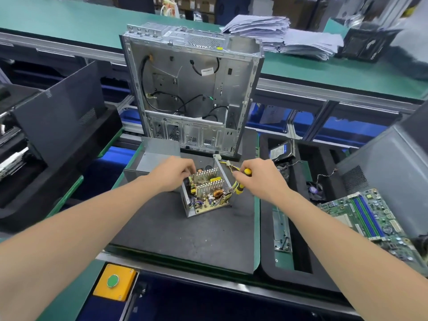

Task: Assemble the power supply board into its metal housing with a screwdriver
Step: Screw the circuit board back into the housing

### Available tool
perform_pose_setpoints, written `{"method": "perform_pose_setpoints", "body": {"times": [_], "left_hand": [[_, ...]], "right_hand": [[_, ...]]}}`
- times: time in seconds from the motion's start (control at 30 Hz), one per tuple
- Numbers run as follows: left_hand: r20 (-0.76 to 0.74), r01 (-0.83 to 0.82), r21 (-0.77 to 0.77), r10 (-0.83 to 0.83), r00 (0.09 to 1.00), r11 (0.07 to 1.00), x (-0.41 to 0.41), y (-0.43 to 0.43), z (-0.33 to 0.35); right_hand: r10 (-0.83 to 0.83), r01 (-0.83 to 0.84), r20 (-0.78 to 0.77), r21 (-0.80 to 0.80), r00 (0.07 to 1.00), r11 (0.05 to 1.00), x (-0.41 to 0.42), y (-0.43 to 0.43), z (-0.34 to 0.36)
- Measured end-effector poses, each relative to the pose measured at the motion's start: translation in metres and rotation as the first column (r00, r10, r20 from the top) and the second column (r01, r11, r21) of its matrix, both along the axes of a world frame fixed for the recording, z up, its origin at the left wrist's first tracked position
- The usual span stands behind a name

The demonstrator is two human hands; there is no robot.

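Gripping the yellow-and-black screwdriver (241, 183) in my right hand (261, 179), I hold the metal housing (188, 206) at its far corner with my left hand (176, 173), power supply board (207, 200) inside.

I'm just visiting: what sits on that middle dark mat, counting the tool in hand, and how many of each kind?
Upright silver open computer case: 1
Grey metal power supply housing: 1
Tan power supply circuit board: 1
Loose grey sheet-metal cover: 1
Yellow-and-black screwdriver: 1
Yellow wire bundle: 1
Total: 6
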State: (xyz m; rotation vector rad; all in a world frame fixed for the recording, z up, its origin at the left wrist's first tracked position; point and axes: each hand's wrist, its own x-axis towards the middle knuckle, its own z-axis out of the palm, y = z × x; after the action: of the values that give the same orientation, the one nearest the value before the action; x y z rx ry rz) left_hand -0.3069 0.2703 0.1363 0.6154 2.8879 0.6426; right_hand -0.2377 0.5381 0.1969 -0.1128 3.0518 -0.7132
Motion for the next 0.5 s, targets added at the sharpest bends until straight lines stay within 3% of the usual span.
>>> {"method": "perform_pose_setpoints", "body": {"times": [0.17, 0.27, 0.37, 0.5], "left_hand": [[0.024, 0.055, -0.176, -0.051, 0.998, 0.983, -0.002, 0.008, 0.009], [-0.077, -0.043, -0.218, 0.026, 0.997, 0.975, -0.002, 0.020, 0.015], [-0.233, -0.137, -0.140, 0.102, 0.967, 0.981, 0.000, 0.045, 0.019], [-0.322, -0.024, 0.011, 0.026, 0.946, 1.000, 0.002, 0.086, 0.019]], "right_hand": [[-0.029, 0.029, 0.023, -0.014, 0.999, 0.999, 0.005, 0.020, -0.004], [-0.057, 0.057, 0.011, -0.040, 0.998, 0.998, 0.006, 0.032, -0.002], [-0.112, 0.113, 0.007, -0.041, 0.994, 0.993, 0.008, 0.049, 0.000], [-0.222, 0.222, 0.018, -0.080, 0.975, 0.972, 0.014, 0.079, -0.004]]}}
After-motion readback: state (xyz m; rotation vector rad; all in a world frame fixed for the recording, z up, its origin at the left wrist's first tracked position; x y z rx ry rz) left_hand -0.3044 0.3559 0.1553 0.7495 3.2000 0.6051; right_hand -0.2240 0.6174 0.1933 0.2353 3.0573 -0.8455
